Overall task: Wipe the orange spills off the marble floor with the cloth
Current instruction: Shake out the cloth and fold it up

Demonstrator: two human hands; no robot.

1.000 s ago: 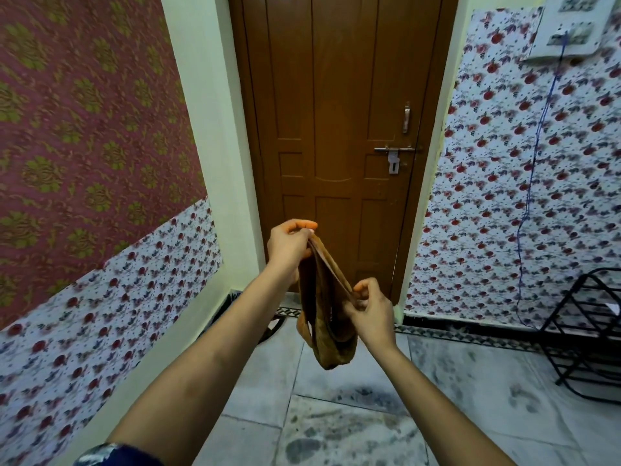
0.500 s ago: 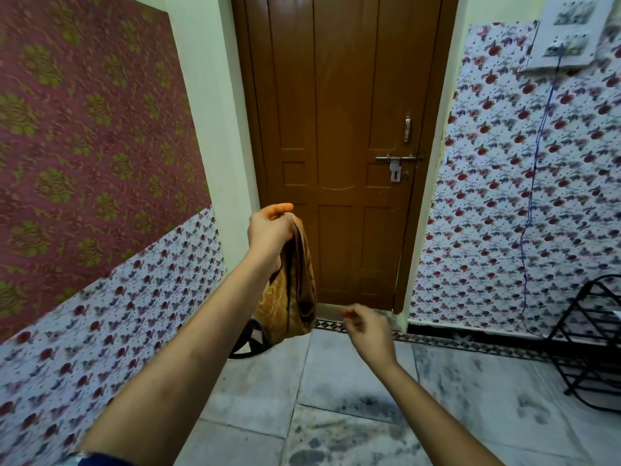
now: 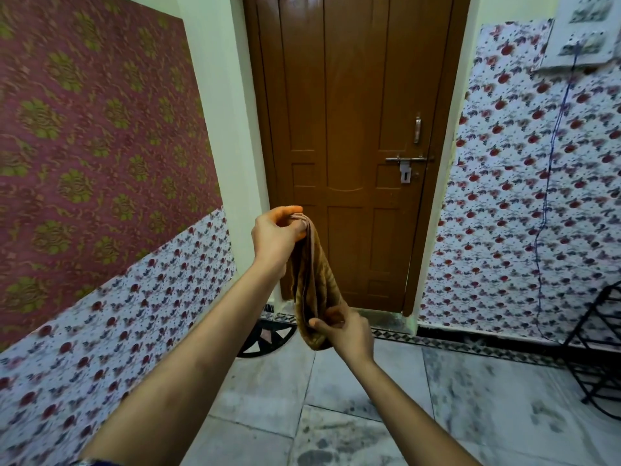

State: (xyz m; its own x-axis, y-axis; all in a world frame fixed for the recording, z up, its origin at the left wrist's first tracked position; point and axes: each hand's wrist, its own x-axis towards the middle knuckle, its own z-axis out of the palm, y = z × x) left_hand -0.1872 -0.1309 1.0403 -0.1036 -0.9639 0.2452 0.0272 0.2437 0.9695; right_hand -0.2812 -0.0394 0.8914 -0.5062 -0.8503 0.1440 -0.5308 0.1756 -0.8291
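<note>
Both arms reach forward, bare to the wrist; the left hand (image 3: 277,232) is raised higher, its thumb and fingers pinching the cloth (image 3: 316,280) at the top; the right hand (image 3: 346,331), lower, pinches the cloth's bottom end.

Ribbed brown cloth (image 3: 316,284), glossy wooden door (image 3: 349,129) with metal latch (image 3: 406,160), mottled marble floor (image 3: 403,398).

Left hand (image 3: 275,235) pinched the top of a brownish-orange cloth (image 3: 314,280) up in front of a shut wooden door (image 3: 353,129), right hand (image 3: 346,327) gripped its bottom end. Grey-veined marble floor (image 3: 386,398) below, flowery wallpaper (image 3: 504,196) on the walls, black wire rack (image 3: 601,348) off right.
</note>
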